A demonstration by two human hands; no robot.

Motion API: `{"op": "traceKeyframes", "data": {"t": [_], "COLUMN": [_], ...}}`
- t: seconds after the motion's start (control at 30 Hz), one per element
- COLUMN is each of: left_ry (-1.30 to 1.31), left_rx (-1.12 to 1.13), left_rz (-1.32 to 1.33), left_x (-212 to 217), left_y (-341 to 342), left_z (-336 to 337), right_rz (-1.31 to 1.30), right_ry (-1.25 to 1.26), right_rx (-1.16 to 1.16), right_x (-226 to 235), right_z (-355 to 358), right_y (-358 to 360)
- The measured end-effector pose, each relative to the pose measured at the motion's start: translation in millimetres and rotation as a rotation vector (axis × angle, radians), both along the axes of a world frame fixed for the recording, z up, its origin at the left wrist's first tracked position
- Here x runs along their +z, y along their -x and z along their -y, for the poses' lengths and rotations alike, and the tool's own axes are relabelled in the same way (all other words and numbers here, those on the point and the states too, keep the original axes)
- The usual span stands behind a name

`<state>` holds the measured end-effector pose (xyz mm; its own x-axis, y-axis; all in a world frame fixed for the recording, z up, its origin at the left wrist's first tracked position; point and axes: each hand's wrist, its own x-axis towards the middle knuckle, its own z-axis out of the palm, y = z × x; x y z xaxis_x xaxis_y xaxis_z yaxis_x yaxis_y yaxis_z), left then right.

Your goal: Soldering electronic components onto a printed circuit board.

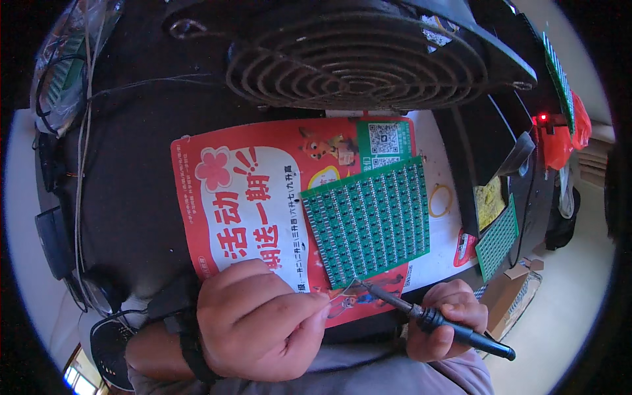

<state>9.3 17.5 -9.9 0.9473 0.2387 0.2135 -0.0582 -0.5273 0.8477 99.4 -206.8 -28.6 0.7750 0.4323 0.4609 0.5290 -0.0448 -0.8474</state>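
Observation:
A green circuit board panel [368,220] with rows of small parts lies tilted on a red and white printed sheet [247,197]. My right hand [447,319] is closed round the black handle of a soldering iron [431,319]. The iron's tip reaches the panel's near edge. Between thumb and forefinger, my left hand [263,322] pinches a thin solder wire [342,291], whose free end comes close to the iron's tip. Whether wire and tip touch is too small to tell.
A black fan with a round wire grille [359,62] stands beyond the panel. Right of it are a dark box-shaped stand with a yellow sponge [490,203] and another green board [498,237]. Cables [82,164] run down the left side. A cardboard box [517,296] sits lower right.

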Motion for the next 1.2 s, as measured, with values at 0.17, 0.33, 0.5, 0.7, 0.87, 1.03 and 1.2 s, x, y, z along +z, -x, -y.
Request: {"op": "traceKeyframes", "data": {"t": [0.17,0.33,0.5,0.7,0.87,1.03,1.2], "left_ry": [-0.002,0.012,0.041,0.025,0.043,0.020,0.010], "left_rx": [-0.023,-0.007,0.005,-0.012,-0.044,-0.015,-0.016], "left_rz": [-0.021,-0.019,-0.016,-0.011,-0.028,-0.021,-0.012], "left_x": [2.0,4.1,3.1,5.6,2.0,3.3,1.3], "left_y": [-0.2,0.8,-0.1,0.2,-1.2,1.8,0.0], "left_z": [-1.2,-1.7,-1.1,-3.3,-3.9,-3.2,-3.1], "right_rz": [0.014,0.031,-0.011,-0.013,-0.017,-0.084,-0.117], "right_ry": [0.007,-0.012,-0.088,-0.042,-0.090,-0.116,-0.131], "right_rx": [0.009,0.009,-0.089,-0.062,-0.135,-0.143,-0.103], "right_x": [0.5,-0.8,-4.5,-0.3,-3.5,-1.6,-1.0], "right_z": [-0.3,-0.6,-4.1,-5.4,-6.3,-9.6,-7.3], "right_y": [-0.8,-2.0,3.6,2.1,4.8,5.1,2.3]}}
